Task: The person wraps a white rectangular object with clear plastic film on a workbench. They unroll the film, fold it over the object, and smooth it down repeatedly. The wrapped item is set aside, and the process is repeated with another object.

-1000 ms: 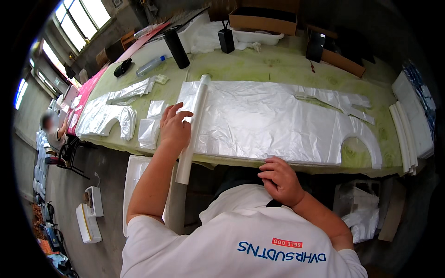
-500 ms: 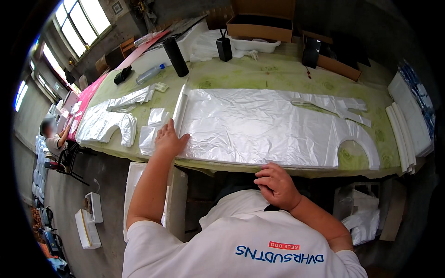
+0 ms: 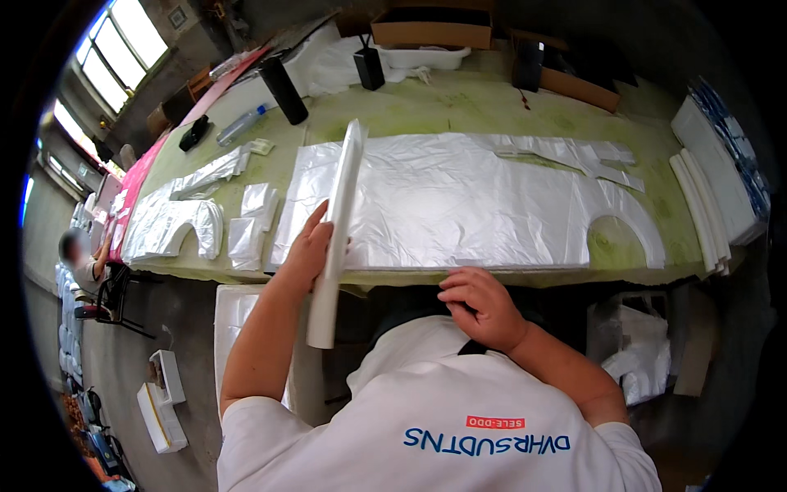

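My left hand is closed around a long white roll, raised at a slant over the left part of a stack of shiny white plastic aprons. The roll's lower end hangs past the table's front edge. The aprons lie flat, with a curved cut-out and straps at their right end. My right hand hovers at the front edge in front of the stack, empty, its fingers loosely bent and apart. Left of the stack lie small folded plastic pieces and more cut plastic pieces.
A green patterned cloth covers the table. Along the back stand a black cylinder, a plastic bottle, a black box and cardboard boxes. White rolls lie at the right end. Another person sits far left.
My left hand has taken hold of the white roll and lifted it off the left end of the apron stack, tilting it toward me. My right hand has barely moved.
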Demonstrator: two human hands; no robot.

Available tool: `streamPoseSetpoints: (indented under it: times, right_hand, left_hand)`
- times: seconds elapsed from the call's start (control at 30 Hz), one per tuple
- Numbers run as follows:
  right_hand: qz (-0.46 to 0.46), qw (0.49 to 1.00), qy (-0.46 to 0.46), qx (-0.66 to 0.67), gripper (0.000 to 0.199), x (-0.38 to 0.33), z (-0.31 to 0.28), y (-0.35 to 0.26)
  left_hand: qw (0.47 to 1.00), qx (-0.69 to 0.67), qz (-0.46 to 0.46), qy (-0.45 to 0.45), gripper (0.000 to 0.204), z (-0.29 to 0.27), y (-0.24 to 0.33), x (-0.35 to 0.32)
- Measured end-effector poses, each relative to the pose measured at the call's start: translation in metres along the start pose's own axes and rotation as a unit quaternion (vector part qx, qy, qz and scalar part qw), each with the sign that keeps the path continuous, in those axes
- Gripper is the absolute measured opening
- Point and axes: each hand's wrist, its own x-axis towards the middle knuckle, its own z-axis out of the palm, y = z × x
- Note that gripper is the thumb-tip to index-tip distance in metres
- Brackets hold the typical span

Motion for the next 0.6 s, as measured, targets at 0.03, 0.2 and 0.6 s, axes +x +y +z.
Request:
streamPoseSetpoints:
  times: [0.03, 0.2, 0.6]
  right_hand:
    - [0.014, 1.000, -0.004, 0.016, 0.021, 0.001, 0.000, -0.002]
    - [0.323, 0.913, 0.003, 0.247, 0.025, -0.003, 0.004, -0.007]
    - [0.528, 0.763, 0.004, 0.372, 0.031, 0.027, -0.007, -0.023]
  left_hand:
    - [0.998, -0.054, -0.015, -0.016, 0.063, 0.022, 0.006, -0.005]
    - [0.965, -0.241, -0.078, -0.069, 0.074, 0.107, 0.009, -0.020]
    - [0.979, -0.119, -0.052, -0.159, 0.098, 0.124, -0.005, -0.096]
